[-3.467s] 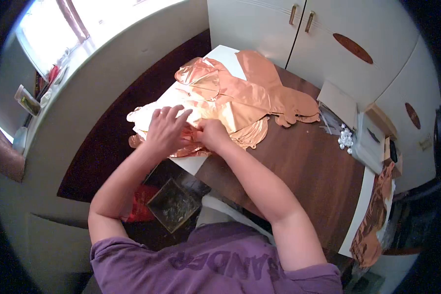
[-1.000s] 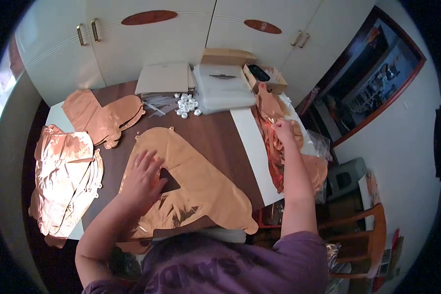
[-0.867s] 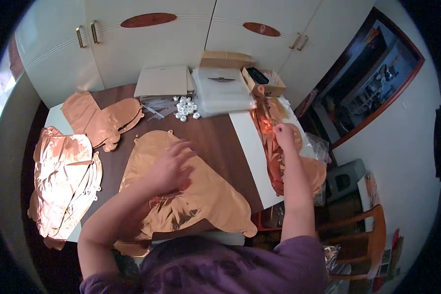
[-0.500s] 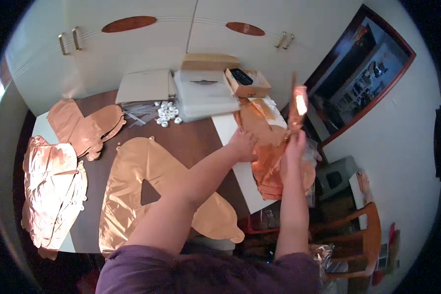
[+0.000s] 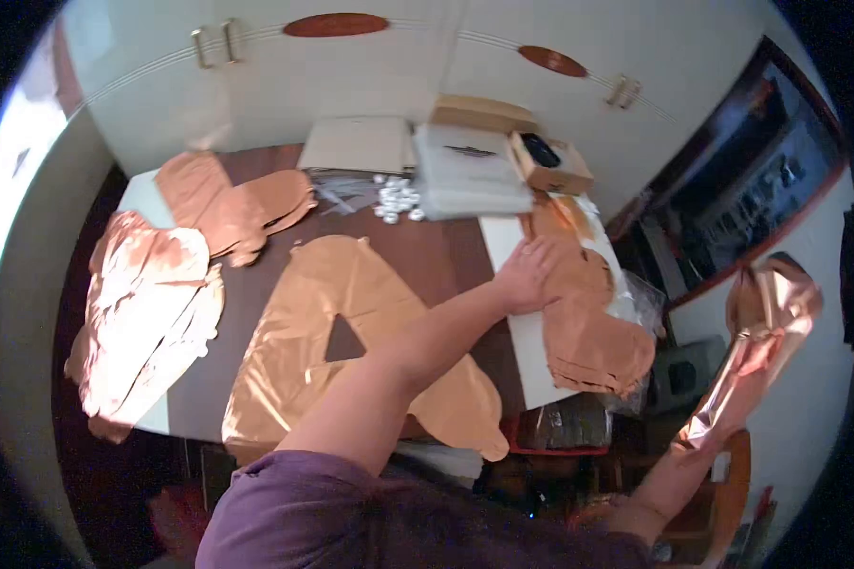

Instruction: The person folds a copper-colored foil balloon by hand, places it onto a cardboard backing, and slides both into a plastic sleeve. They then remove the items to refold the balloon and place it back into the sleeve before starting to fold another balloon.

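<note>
My left hand (image 5: 533,275) lies on the left edge of a stack of flat rose-gold foil balloons (image 5: 598,343), fingers stretched out over it. Out at the far right, my right hand (image 5: 714,449) grips a limp foil balloon (image 5: 757,353), raised off the table and partly covering the fingers. In front of me a flat letter-A foil balloon (image 5: 289,356) is spread on the table, my left forearm crossing it.
More foil balloons (image 5: 142,313) lie at the left, with another pile (image 5: 232,204) behind. Along the back are cardboard sheets (image 5: 356,144), white ribbon rolls (image 5: 397,199), clear plastic bags (image 5: 470,175) and a small box (image 5: 550,175). A wooden chair (image 5: 731,503) stands right.
My right hand has swung right and toward me, carrying a foil balloon away from the stack. My left hand stays at the stack. The view has shifted, so the table appears farther right.
</note>
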### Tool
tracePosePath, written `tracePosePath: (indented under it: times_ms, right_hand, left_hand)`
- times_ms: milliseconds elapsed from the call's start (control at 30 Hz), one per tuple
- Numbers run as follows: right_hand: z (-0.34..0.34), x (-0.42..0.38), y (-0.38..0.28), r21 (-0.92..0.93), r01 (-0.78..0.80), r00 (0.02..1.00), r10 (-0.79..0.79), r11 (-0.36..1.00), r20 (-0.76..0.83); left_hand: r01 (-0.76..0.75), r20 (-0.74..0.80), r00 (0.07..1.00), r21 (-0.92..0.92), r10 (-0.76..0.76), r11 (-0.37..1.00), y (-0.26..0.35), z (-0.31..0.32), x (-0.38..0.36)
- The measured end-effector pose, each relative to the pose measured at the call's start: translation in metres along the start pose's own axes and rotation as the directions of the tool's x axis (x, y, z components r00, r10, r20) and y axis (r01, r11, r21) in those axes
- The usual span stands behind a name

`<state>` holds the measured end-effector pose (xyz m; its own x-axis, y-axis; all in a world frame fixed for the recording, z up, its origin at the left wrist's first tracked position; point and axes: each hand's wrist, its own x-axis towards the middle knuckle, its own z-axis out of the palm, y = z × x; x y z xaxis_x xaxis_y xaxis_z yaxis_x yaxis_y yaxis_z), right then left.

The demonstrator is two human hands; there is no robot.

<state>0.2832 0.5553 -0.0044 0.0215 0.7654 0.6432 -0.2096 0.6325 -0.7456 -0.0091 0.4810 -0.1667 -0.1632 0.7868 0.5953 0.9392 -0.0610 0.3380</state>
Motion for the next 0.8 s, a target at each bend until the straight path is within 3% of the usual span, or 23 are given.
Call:
tracePosePath:
  times_ms: [33,100,167,200,300,367,467,567,600,700,767,800]
  right_hand:
    - [0.029,-0.022,0.002,-0.004,-0.006,0.992,0.007,1.0,0.125]
    - [0.089,-0.067,0.002,-0.009,-0.023,0.915,0.025,1.0,0.402]
    - [0.149,-0.117,-0.006,-0.001,-0.012,0.744,0.01,1.0,0.668]
    - [0.179,-0.143,-0.011,0.009,0.015,0.64,-0.017,1.0,0.768]
    - [0.247,-0.2,-0.05,-0.049,0.285,0.337,-0.052,0.957,0.94]
    - [0.287,-0.24,-0.042,-0.168,0.203,0.342,0.091,0.965,0.936]
    - [0.335,-0.285,-0.019,-0.315,0.305,0.31,0.219,0.899,0.925]
    - [0.351,-0.308,-0.002,-0.342,0.362,0.293,0.242,0.867,0.925]
    - [0.351,-0.312,0.006,-0.273,0.287,0.242,0.206,0.918,0.948]
    - [0.34,-0.302,-0.001,-0.329,0.38,0.269,0.237,0.865,0.934]
    - [0.323,-0.288,0.003,-0.15,0.494,0.284,0.004,0.857,0.959]
    - [0.316,-0.283,0.007,-0.06,0.546,0.283,-0.117,0.836,0.952]
  left_hand:
    - [-0.022,-0.154,0.988,-0.042,0.015,0.999,0.004,-0.021,-0.005]
    - [0.079,-0.027,0.996,-0.096,-0.082,0.992,0.001,-0.088,-0.035]
    - [0.153,0.09,0.985,-0.086,-0.145,0.985,0.006,-0.184,-0.081]
    - [0.107,-0.019,0.994,0.002,-0.107,0.994,-0.014,-0.198,-0.125]
    - [0.34,0.11,0.93,0.103,-0.351,0.935,-0.032,-0.276,-0.238]
    - [0.39,0.161,0.897,0.153,-0.412,0.908,-0.02,-0.306,-0.281]
    - [0.394,0.184,0.888,0.166,-0.421,0.904,-0.008,-0.316,-0.314]
    - [0.359,0.17,0.906,0.18,-0.389,0.916,-0.017,-0.308,-0.321]
    - [0.358,0.173,0.905,0.18,-0.388,0.916,-0.02,-0.307,-0.322]
    - [0.353,0.198,0.901,0.185,-0.387,0.917,-0.024,-0.31,-0.324]
    - [0.351,0.219,0.897,0.176,-0.384,0.92,-0.024,-0.314,-0.324]
    - [0.322,0.152,0.922,0.209,-0.356,0.923,-0.023,-0.315,-0.323]
